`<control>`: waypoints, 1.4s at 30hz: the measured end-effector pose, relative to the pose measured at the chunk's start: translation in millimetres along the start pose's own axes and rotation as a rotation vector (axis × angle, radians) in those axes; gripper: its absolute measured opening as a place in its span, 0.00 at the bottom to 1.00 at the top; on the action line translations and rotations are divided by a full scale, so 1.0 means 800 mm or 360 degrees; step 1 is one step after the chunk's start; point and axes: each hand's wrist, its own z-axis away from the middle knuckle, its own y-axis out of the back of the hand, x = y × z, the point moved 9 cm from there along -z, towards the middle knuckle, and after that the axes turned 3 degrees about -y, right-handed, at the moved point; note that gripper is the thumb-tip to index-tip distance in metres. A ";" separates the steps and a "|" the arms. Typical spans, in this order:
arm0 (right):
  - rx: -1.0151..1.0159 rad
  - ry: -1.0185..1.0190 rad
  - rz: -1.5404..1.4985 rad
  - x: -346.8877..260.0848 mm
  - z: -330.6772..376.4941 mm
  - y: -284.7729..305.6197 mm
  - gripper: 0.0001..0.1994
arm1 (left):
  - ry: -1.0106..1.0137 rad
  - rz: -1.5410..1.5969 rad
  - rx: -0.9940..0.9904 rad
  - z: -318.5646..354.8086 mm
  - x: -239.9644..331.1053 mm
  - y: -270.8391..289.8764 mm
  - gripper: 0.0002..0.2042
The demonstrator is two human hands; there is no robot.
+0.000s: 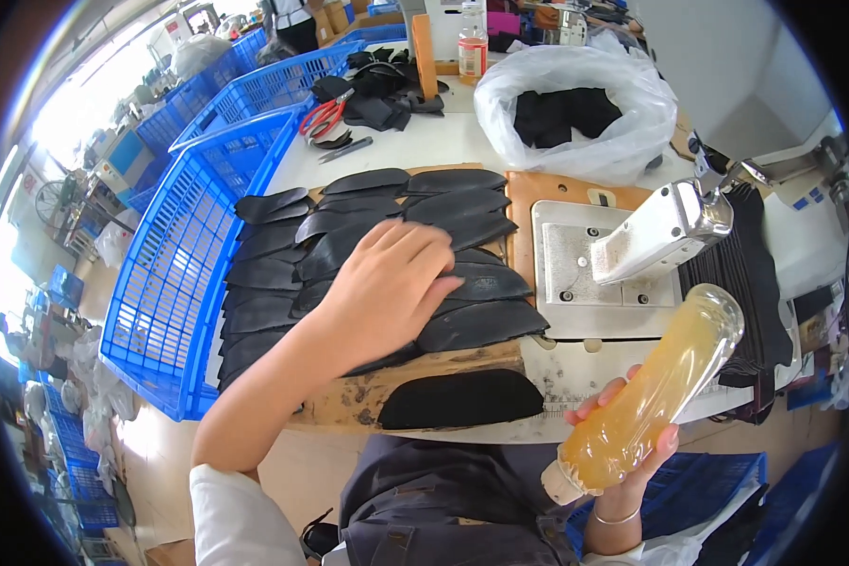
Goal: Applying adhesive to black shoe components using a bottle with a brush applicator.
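Observation:
Black curved leather-like pieces (481,283) lie in overlapping rows on a worn board. Over the middle of these rows is my left hand (391,274), its fingers bent and slightly blurred, with the thumb apart from them. I see nothing held between them, though its underside is hidden. My right hand (646,453) is closed round a clear bottle (656,387) of yellowish, glue-like liquid. The bottle is tilted, its pale crusted cap (563,481) pointing down toward me. A single black piece (462,396) with a matt face lies alone at the board's near edge.
A white sewing machine arm (665,231) stands over its metal plate right of the pieces. Blue crates (174,274) line the left side. Behind lie red-handled scissors (325,115), black scraps (382,94) and a plastic bag (509,94) holding black material. Dark strips (740,274) are stacked far right.

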 end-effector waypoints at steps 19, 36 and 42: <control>-0.1189 0.0555 0.1415 0.058 -0.014 -0.222 0.39 | -0.0112 0.0324 0.0739 0.218 0.047 -0.007 0.11; -0.0237 0.0833 0.1807 -0.017 -0.005 -0.125 0.36 | -0.0019 0.0296 0.0728 0.216 0.045 -0.010 0.12; 0.0065 0.0939 0.1392 -0.059 0.014 -0.101 0.36 | -0.0056 0.0317 0.0778 0.220 0.043 -0.013 0.10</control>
